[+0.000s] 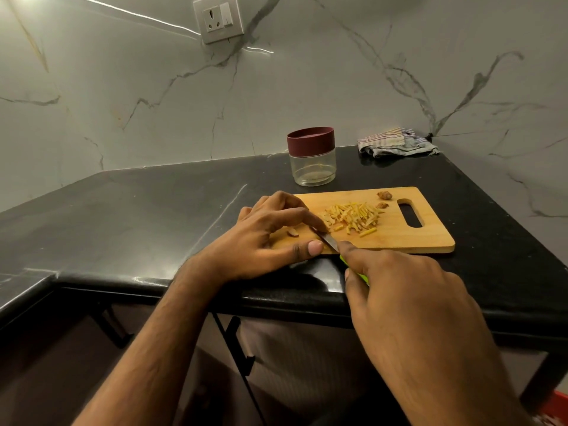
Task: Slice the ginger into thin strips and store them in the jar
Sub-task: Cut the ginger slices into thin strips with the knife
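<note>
Knife [328,240] blade half hidden, right grip [408,299]

Wooden board [408,238], glossy stone counter [153,210]

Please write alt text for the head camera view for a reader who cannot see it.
On a wooden cutting board, the right hand slices with a green-handled knife while the left hand steadies the ginger beside a pile of ginger strips. Behind the board, a clear jar with a maroon lid stands closed on the black countertop.
</note>
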